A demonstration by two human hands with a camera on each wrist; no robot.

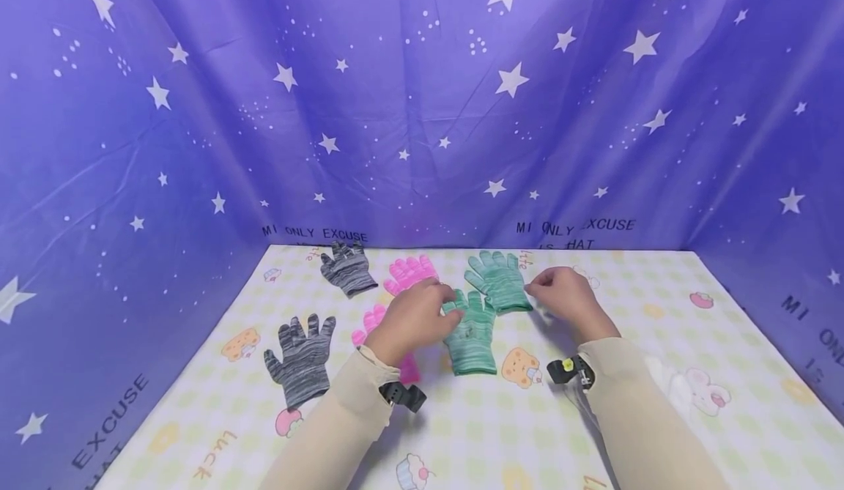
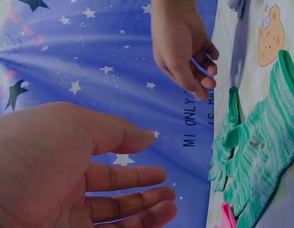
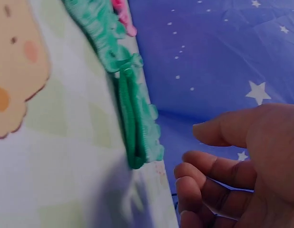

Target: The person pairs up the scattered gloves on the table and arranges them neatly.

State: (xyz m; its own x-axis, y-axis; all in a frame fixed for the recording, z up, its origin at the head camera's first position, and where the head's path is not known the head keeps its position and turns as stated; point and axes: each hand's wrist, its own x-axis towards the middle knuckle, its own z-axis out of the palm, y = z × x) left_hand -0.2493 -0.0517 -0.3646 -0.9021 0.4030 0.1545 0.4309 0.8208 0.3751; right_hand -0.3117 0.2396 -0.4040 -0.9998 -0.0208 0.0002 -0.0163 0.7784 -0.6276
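Note:
In the head view, two green gloves lie on the table, the back one (image 1: 501, 281) slightly overlapping the front one (image 1: 472, 336). My left hand (image 1: 415, 318) is above the pink gloves, its fingertips by the front green glove; in the left wrist view the hand (image 2: 113, 175) has its fingers apart, holding nothing. Just right of the back green glove is my right hand (image 1: 570, 299). The right wrist view shows that hand (image 3: 232, 171) with loosely bent fingers and nothing in them, beside the green cuff (image 3: 132, 123). One pink glove (image 1: 410, 270) lies behind my left hand, another (image 1: 371, 319) partly under it.
Two grey-black gloves lie on the left, one near the back edge (image 1: 349, 269) and one further forward (image 1: 301, 358). A patterned cloth (image 1: 475, 439) covers the table. Purple star-printed curtains (image 1: 409, 109) stand behind and at both sides.

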